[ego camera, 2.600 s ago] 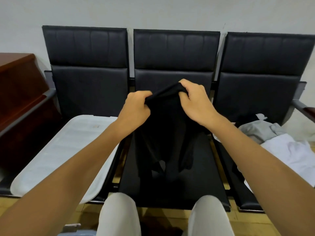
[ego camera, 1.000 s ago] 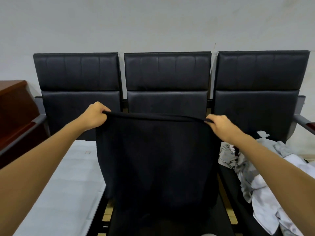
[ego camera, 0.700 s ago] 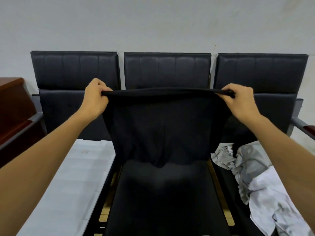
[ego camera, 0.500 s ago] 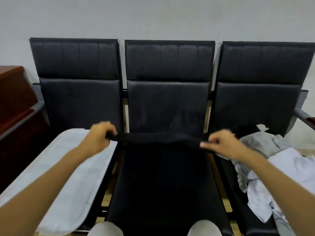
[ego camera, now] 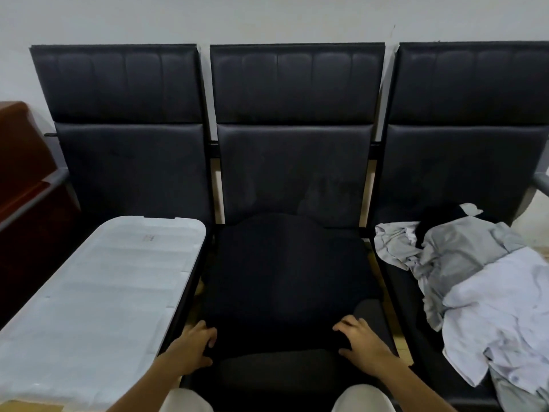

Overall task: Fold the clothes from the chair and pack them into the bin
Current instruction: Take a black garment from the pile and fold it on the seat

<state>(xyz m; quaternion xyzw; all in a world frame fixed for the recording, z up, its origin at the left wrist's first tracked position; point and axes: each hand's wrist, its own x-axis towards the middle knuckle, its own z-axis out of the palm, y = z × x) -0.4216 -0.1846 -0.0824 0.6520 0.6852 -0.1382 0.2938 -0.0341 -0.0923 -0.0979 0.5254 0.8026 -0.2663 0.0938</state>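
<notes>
A black garment (ego camera: pixel 285 281) lies spread flat over the middle seat of a row of three black chairs. My left hand (ego camera: pixel 190 347) pinches its near-left corner between thumb and fingers. At the near-right corner, my right hand (ego camera: pixel 361 340) grips the near edge the same way. The garment's far edge reaches the seat back. A white bin (ego camera: pixel 98 298) with its lid on fills the left seat. A crumpled pile of grey and white clothes (ego camera: pixel 475 286), with a black piece at its back, lies on the right seat.
A dark red wooden cabinet (ego camera: pixel 20 179) stands left of the chairs. Grey armrests (ego camera: pixel 540 185) close off both ends of the row. A white wall rises behind the seat backs. My knees in light trousers (ego camera: pixel 359 399) touch the front of the middle seat.
The black garment was held up stretched between both hands, then lowered. Both hands drew its edge toward me, and it now lies flat on the middle seat.
</notes>
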